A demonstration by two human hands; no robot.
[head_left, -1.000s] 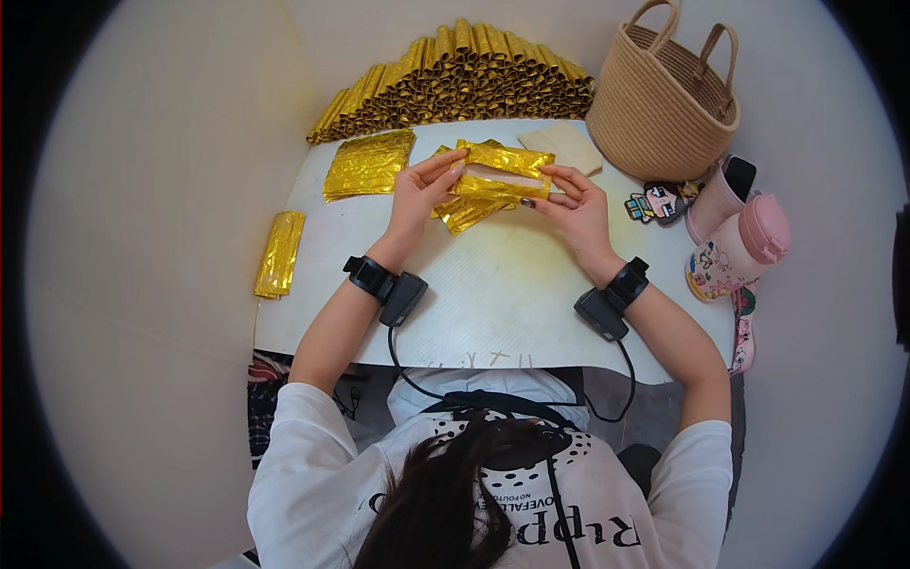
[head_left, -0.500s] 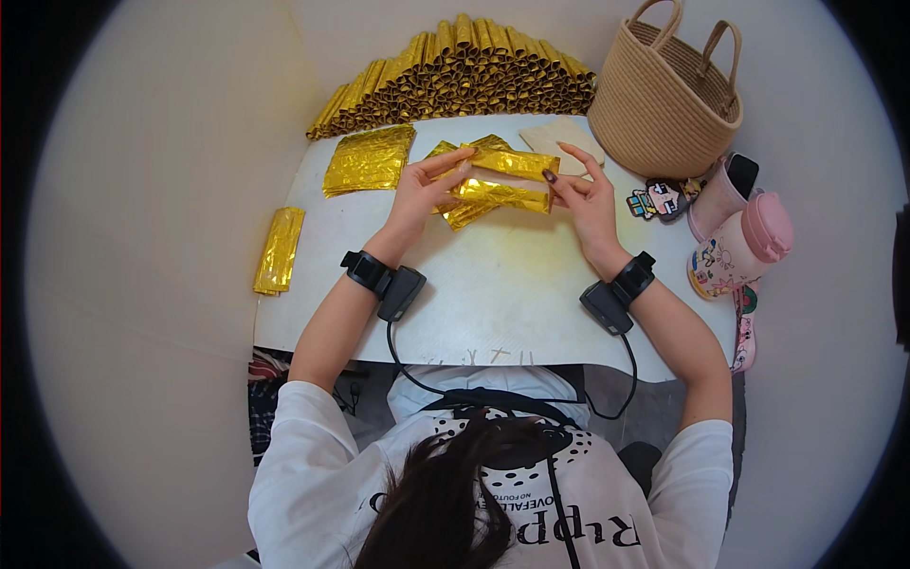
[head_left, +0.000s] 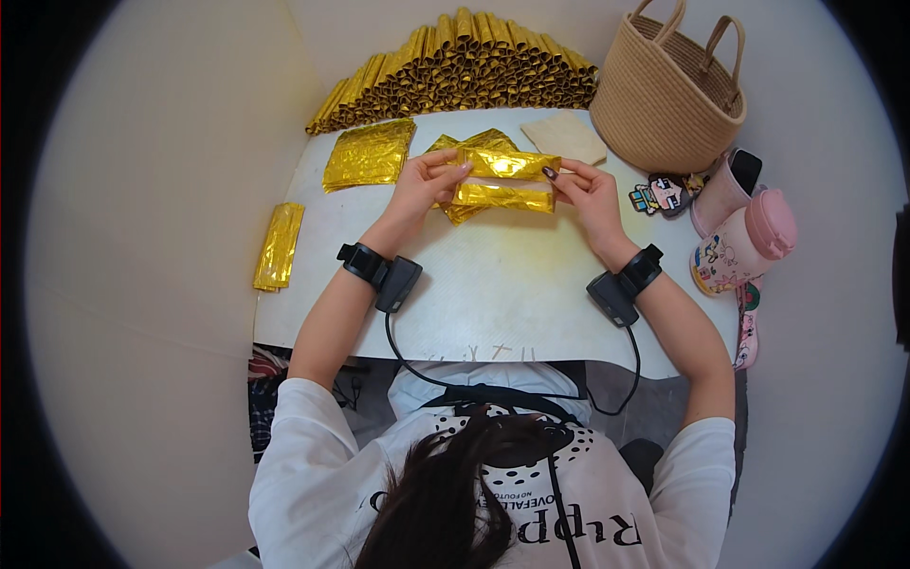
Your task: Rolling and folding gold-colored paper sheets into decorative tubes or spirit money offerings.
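A sheet of gold foil paper (head_left: pixel 507 164) is stretched between my hands, its upper and lower edges folded inward with a pale strip showing between them. My left hand (head_left: pixel 414 194) pinches its left end, thumb in front. At the right end, the thumb and fingers of my right hand (head_left: pixel 592 201) are closed on the paper. Behind and beneath it, several gold foil sheets (head_left: pixel 488 140) lie fanned on the white table (head_left: pixel 474 284), partly hidden by the held one.
A square stack of gold sheets (head_left: pixel 368 155) and narrow gold strips (head_left: pixel 280 248) lie on the left. Rolled gold tubes (head_left: pixel 455 76) are piled at the back. To the right stand a woven basket (head_left: pixel 659 100), a pink cup (head_left: pixel 716 194) holding a phone, and a pink bottle (head_left: pixel 735 251).
My right hand's fingers, raised before, have come down onto the paper's right end. The two folded edges, which spread apart toward the right, now run level and parallel.
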